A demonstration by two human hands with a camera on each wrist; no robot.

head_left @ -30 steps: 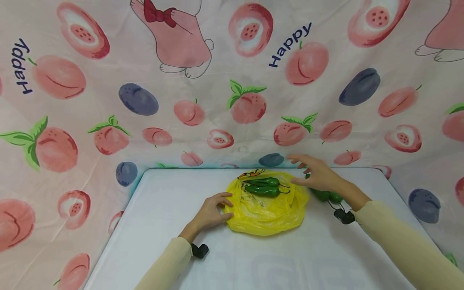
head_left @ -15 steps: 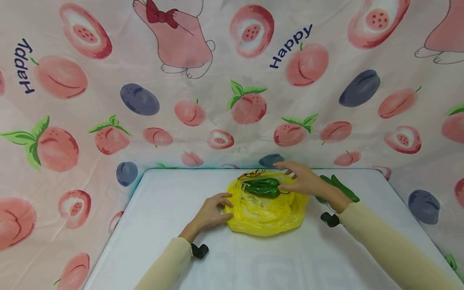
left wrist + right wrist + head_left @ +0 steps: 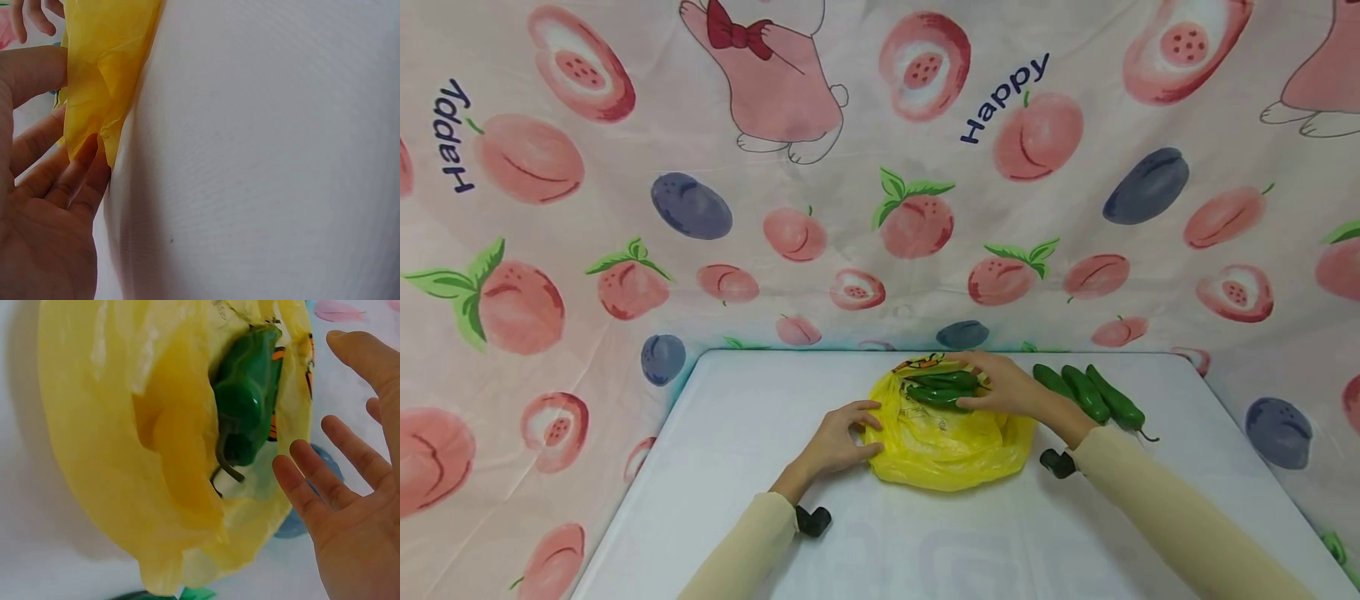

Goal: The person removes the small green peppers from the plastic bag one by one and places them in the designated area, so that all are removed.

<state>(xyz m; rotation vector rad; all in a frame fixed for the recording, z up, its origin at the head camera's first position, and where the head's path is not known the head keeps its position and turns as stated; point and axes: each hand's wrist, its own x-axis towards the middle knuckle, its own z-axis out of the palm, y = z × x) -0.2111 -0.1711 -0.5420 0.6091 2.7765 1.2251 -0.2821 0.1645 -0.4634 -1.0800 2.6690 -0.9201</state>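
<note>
A crumpled yellow plastic bag lies on the white table, with two green peppers in its opening. My left hand holds the bag's left side with thumb and fingers curved at its edge. In the left wrist view, some fingertips show through the yellow film. My right hand hovers over the stem end of the two peppers, fingers apart and holding nothing. The right wrist view shows a gap between this hand and the glossy green pepper, whose stem hangs over the film.
Three more green peppers lie side by side on the table, right of the bag and beyond my right wrist. Behind the white table rises a fruit-printed cloth.
My right hand has moved left and slightly lower, from the bag's right edge to above the two peppers. The three peppers on the right have come into full view. My left hand keeps its place.
</note>
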